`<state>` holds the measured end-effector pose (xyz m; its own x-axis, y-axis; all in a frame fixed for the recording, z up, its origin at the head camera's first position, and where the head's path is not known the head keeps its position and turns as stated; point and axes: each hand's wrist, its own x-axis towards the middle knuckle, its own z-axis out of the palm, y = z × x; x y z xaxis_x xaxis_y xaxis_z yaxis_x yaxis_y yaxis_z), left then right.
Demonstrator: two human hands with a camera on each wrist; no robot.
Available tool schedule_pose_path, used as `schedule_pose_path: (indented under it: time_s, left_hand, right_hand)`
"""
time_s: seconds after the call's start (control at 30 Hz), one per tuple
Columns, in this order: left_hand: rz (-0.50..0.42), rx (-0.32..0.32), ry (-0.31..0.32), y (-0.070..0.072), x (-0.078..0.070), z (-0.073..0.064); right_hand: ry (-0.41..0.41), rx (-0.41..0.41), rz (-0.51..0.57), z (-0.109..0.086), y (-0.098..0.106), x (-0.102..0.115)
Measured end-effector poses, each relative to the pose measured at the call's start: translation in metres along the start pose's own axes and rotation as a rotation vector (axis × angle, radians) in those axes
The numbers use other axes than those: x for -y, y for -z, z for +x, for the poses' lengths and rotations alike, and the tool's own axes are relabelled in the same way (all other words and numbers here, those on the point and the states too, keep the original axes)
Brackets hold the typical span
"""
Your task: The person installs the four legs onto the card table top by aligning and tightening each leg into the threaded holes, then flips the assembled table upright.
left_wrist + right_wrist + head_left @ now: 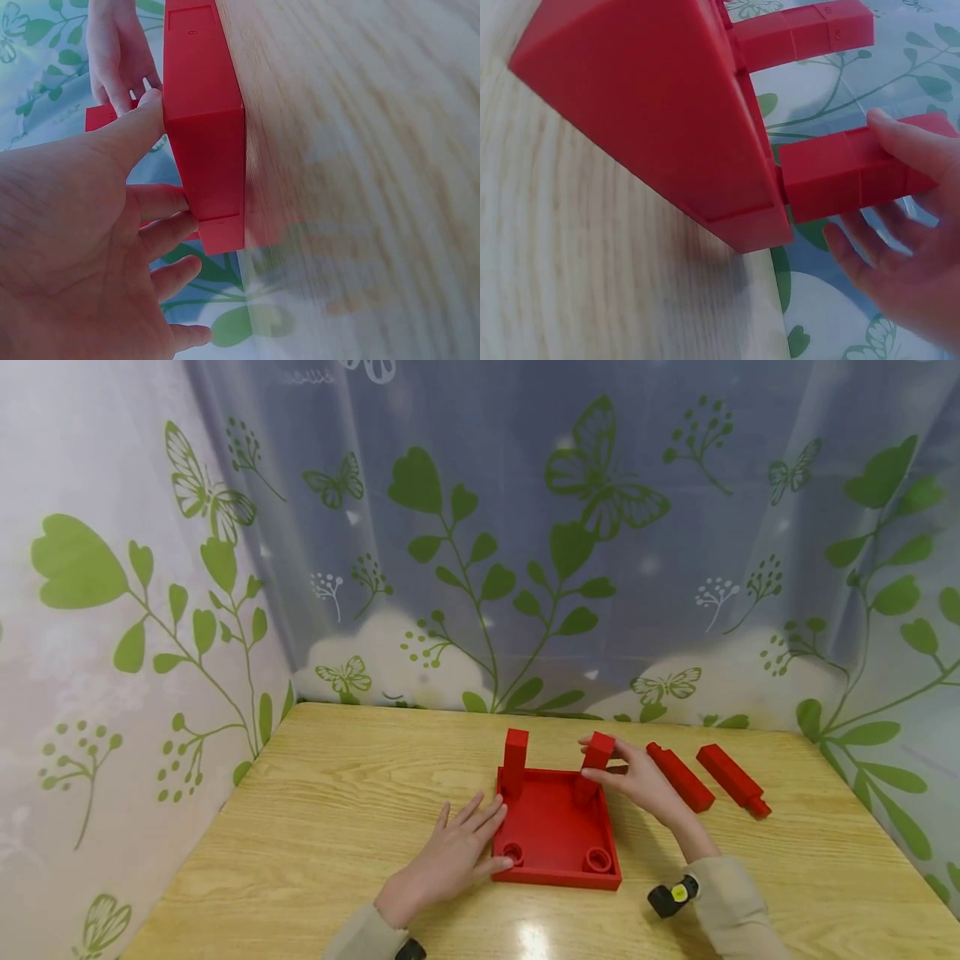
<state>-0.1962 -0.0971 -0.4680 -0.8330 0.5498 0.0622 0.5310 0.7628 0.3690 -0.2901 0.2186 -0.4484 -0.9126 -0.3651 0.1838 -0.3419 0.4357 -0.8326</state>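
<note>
A shallow red tray-like tabletop (551, 827) lies with its hollow side up, round sockets at its two near corners. One square red leg (515, 756) stands upright in the far left corner. At the far right corner my right hand (637, 777) pinches a second red leg (598, 750) upright between thumb and fingers; in the right wrist view that leg (825, 176) meets the tabletop's rim. My left hand (453, 852) rests on the left rim with fingers spread, the thumb near the front left socket. The left wrist view shows its fingertips against the red side wall (210, 172).
Two more red legs with narrow round ends, one (681, 777) nearer and one (733, 779) farther right, lie on the wooden table (360, 777). A curtain (480, 568) with green leaves and butterflies hangs behind the table.
</note>
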Motion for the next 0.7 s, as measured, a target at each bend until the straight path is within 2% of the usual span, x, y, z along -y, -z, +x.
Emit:
schedule_pose_path:
  time_s: [0.3,0.47,0.57,0.7]
  left_hand:
    - [-0.007,0.0,-0.003,0.001,0.0,0.0]
    - [0.0,0.001,0.001,0.0,-0.001,0.0]
    - [-0.003,0.004,0.005,0.0,0.0,0.0]
    - [-0.002,0.005,0.01,-0.001,0.001,0.0]
  right_hand:
    - [0.081,0.131,0.163,-0.001,0.013,-0.003]
    - [0.102,0.189,0.189,-0.002,0.018,-0.004]
    - [0.089,0.161,0.161,-0.002,0.017,-0.004]
    - [-0.007,0.049,0.034,-0.001,0.01,-0.003]
